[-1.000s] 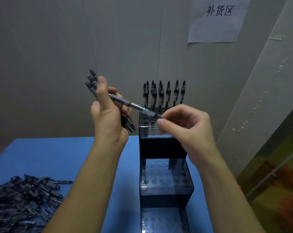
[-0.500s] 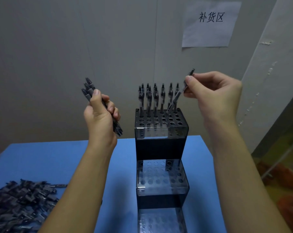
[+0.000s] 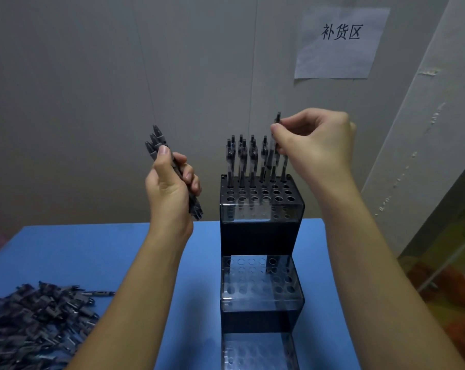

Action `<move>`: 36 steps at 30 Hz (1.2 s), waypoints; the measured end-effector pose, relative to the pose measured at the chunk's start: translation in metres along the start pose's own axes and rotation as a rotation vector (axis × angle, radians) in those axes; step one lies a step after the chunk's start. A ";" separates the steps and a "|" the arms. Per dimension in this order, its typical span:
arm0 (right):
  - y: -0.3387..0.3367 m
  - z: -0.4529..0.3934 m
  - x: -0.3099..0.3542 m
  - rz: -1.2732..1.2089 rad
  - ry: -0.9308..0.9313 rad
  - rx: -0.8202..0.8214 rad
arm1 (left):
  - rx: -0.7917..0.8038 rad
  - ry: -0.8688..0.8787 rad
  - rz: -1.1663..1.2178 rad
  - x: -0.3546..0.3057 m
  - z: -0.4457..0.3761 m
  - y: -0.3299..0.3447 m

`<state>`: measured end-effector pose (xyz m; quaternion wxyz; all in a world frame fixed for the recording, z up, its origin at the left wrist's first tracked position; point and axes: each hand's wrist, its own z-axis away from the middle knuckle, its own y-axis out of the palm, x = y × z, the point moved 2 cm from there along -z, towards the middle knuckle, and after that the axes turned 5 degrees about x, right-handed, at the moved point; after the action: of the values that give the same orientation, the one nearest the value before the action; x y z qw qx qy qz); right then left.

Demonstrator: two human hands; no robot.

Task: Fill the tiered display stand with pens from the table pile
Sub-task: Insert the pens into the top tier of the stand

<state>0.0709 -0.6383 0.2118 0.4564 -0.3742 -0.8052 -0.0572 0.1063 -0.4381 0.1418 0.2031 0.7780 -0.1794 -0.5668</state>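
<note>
Right hand [image 3: 315,140] fingers pinch a pen [image 3: 275,141] upright over the display stand [image 3: 260,209] top tier; left hand [image 3: 170,186] fingers grip a pen bundle [image 3: 156,141].

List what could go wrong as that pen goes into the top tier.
1. The pen pinched by the right hand sits close among standing pens; it may knock them askew.
2. The left hand grips a bundle of pens by its middle; one could slip out.
</note>
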 end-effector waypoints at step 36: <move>0.040 0.074 0.036 0.034 0.045 0.639 | 0.003 -0.045 0.244 -0.040 0.007 0.024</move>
<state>0.0350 -0.5576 0.1864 0.5692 -0.2239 -0.7660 0.1977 0.0871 -0.4391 0.1845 0.2654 0.7378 -0.2779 -0.5549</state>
